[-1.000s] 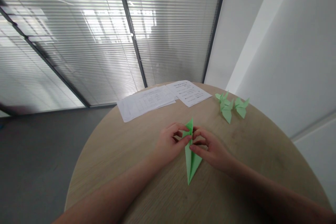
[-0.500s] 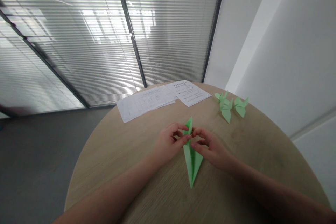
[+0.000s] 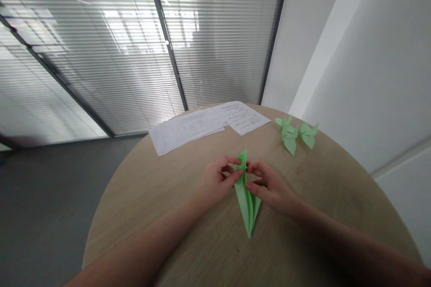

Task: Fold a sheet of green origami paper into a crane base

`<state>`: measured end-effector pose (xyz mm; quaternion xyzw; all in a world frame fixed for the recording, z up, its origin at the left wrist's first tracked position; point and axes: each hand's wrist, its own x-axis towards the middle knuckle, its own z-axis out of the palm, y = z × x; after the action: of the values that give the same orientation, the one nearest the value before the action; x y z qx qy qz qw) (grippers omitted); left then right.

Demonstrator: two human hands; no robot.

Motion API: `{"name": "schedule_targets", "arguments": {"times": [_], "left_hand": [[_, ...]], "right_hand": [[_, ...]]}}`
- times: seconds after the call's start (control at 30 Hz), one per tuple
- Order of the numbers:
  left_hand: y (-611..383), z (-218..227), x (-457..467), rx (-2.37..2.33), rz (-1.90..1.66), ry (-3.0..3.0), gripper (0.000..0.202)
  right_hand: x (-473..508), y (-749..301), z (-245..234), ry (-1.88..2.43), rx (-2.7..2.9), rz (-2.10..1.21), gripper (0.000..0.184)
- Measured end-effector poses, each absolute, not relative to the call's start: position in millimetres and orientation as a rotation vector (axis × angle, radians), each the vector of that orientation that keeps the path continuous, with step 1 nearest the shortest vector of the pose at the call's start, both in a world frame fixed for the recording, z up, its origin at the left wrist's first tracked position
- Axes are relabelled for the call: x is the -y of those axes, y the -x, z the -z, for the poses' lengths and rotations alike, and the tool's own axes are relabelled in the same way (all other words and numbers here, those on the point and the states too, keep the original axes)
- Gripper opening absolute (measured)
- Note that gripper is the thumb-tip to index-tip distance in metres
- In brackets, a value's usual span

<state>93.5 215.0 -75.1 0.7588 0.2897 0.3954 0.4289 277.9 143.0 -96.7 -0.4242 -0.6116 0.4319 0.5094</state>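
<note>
A partly folded sheet of light green origami paper (image 3: 248, 206) is between my two hands over the round table, its long point toward me and a shorter tip pointing away. My left hand (image 3: 220, 179) pinches its upper left side, thumb on the front face and index finger near the far tip. My right hand (image 3: 267, 186) grips the right edge, thumb on the paper and the other fingers curled behind. Narrow layered flaps show along the lower half. Part of the middle is hidden by my fingers.
Several folded green paper cranes (image 3: 290, 139) sit on the table's right far side. Printed white sheets (image 3: 188, 130) lie overlapping along the far edge of the wooden table (image 3: 134, 197). Beyond it are glass panels with blinds (image 3: 215, 63) and a white wall (image 3: 377, 76) at right.
The lower point of the green paper has shifted slightly right, and its layered flaps look more spread. Both hands keep nearly the same place and hold.
</note>
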Motion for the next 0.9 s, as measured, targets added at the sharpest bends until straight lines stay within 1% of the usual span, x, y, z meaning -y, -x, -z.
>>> {"name": "schedule_targets", "arguments": {"times": [0.13, 0.23, 0.3, 0.4, 0.5, 0.6, 0.63, 0.73, 0.77, 0.8, 0.9], "left_hand": [[-92.5, 71.9, -212.5, -0.739, -0.980, -1.940, 0.020], [-92.4, 71.6, -209.9, -0.761, -1.012, -1.996, 0.025], [-92.9, 72.6, -207.9, -0.773, -1.045, -2.016, 0.036], [-94.7, 75.0, -204.7, -0.766, -1.084, -2.010, 0.057], [-97.0, 77.2, -202.4, -0.781, -1.043, -2.002, 0.066], [-99.0, 78.3, -202.3, -0.815, -0.917, -2.015, 0.062], [-99.5, 78.3, -202.8, -0.821, -0.879, -2.037, 0.056], [-100.0, 77.7, -206.3, -0.868, -0.809, -2.010, 0.026], [-99.9, 77.4, -208.0, -0.883, -0.800, -1.966, 0.020], [-99.6, 77.2, -210.0, -0.892, -0.796, -1.915, 0.019], [-98.7, 77.2, -216.6, -0.860, -0.786, -1.810, 0.027]], "right_hand": [[-142.9, -277.8, 96.8, 1.018, 1.455, -1.062, 0.022], [-143.2, -276.6, 100.4, 1.045, 1.432, -1.024, 0.021], [-143.6, -276.0, 103.2, 1.060, 1.425, -0.988, 0.020], [-144.3, -275.4, 105.0, 1.081, 1.408, -0.929, 0.018], [-144.7, -273.8, 102.7, 1.073, 1.394, -0.875, 0.017], [-142.9, -270.6, 98.9, 1.034, 1.420, -0.838, 0.016], [-141.5, -269.3, 97.8, 1.021, 1.432, -0.834, 0.015], [-136.5, -266.4, 95.9, 0.993, 1.496, -0.834, 0.014], [-135.2, -266.3, 95.8, 0.985, 1.517, -0.821, 0.016], [-134.5, -266.7, 96.2, 0.982, 1.530, -0.794, 0.017], [-138.7, -271.8, 99.1, 1.028, 1.465, -0.634, 0.023]]}}
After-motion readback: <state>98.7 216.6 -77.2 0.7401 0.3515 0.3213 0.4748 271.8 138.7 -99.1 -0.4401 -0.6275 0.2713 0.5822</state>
